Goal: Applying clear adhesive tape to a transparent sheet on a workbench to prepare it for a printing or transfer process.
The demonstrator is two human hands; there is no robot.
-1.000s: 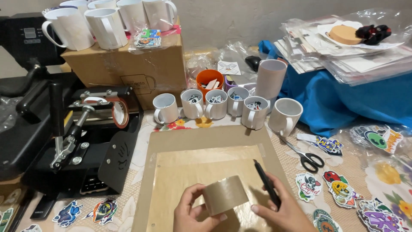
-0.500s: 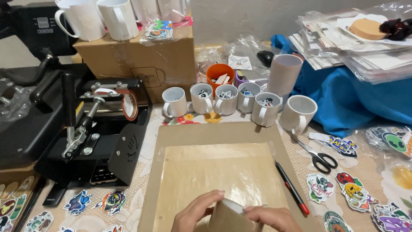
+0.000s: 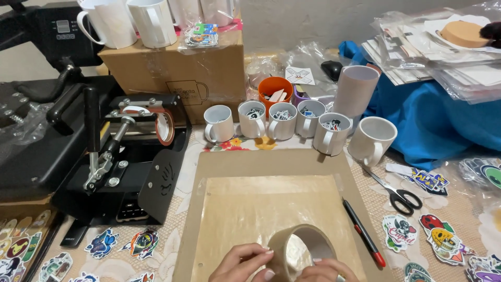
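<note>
Both of my hands hold a roll of clear brownish tape low at the bottom edge of the view. My left hand pinches the roll's left side with the fingertips. My right hand cups it from below on the right. The roll stands on edge above a brown cardboard sheet with a glossy tan sheet laid on it. A black and red marker lies on the cardboard just right of my hands.
A black mug press stands at the left. Several white mugs line up behind the cardboard, with an orange cup and a cardboard box behind them. Scissors and many stickers lie at the right.
The marker left my right hand and now lies on the cardboard. The tape roll turned in my hands so its open hole now faces the camera, and the view dropped lower.
</note>
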